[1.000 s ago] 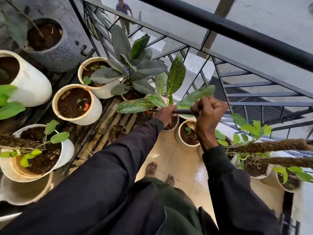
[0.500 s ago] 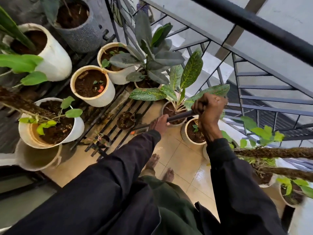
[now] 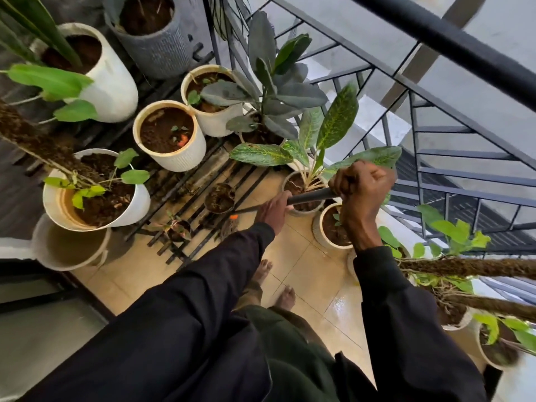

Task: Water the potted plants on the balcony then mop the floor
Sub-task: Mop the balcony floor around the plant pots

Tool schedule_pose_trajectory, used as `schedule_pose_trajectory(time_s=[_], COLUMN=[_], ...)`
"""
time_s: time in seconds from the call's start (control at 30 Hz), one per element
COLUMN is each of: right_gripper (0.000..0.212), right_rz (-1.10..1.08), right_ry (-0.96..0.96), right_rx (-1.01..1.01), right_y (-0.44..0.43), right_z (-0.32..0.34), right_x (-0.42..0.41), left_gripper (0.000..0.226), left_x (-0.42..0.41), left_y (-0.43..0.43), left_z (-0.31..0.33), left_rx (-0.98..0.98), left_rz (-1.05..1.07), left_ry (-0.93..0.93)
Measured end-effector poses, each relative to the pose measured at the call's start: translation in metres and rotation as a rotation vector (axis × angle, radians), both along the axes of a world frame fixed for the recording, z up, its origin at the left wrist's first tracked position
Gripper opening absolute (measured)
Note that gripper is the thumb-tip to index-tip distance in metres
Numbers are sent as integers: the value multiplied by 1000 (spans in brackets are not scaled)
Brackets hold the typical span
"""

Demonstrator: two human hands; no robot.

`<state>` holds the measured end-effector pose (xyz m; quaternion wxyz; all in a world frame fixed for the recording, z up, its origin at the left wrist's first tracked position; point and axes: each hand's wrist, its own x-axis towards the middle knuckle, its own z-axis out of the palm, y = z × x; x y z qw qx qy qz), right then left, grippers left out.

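Observation:
A black mop handle [image 3: 311,196] runs between my two hands above the tan tiled floor [image 3: 301,265]. My right hand [image 3: 362,187] grips its upper end in a fist. My left hand [image 3: 274,210] holds it lower down, fingers curled round it. Below my left hand the shaft thins and reaches a small orange part [image 3: 233,217] by the grey mop head [image 3: 229,229], mostly hidden under a black metal rack [image 3: 200,216]. A speckled-leaf plant [image 3: 319,146] stands in a white pot just beyond the handle. My bare feet [image 3: 278,282] stand on the wet tiles.
Several white pots, one with bare soil [image 3: 169,134] and one with a moss pole [image 3: 95,190], crowd the left on the rack. A grey pot [image 3: 153,36] stands behind. Black balcony railing [image 3: 435,117] runs along the right. More pots [image 3: 333,227] and moss poles [image 3: 470,268] line the right side.
My view has swung left and down over the pots. Both hands have stayed on the handle, which now points lower toward the rack.

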<state>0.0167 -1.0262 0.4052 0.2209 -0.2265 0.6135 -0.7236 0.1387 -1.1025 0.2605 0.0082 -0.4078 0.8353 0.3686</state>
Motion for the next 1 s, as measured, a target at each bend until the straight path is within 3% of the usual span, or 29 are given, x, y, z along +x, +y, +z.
schedule_pose_trajectory(time_s=[0.37, 0.53, 0.7, 1.0], right_gripper=[37, 26, 39, 45], right_rz=[104, 101, 103, 37], right_ry=[2, -139, -294, -204], right_rx=[122, 124, 135, 39], right_y=[-26, -9, 22, -14], right_z=[-7, -34, -72, -45], right_x=[15, -2, -7, -24], left_gripper=[39, 39, 37, 22], left_x=[-4, 10, 35, 7], left_y=[-16, 7, 41, 16], left_z=[-10, -15, -35, -28], left_rx=[75, 89, 123, 48], left_rz=[66, 59, 19, 48], left_ry=[17, -210, -322, -215])
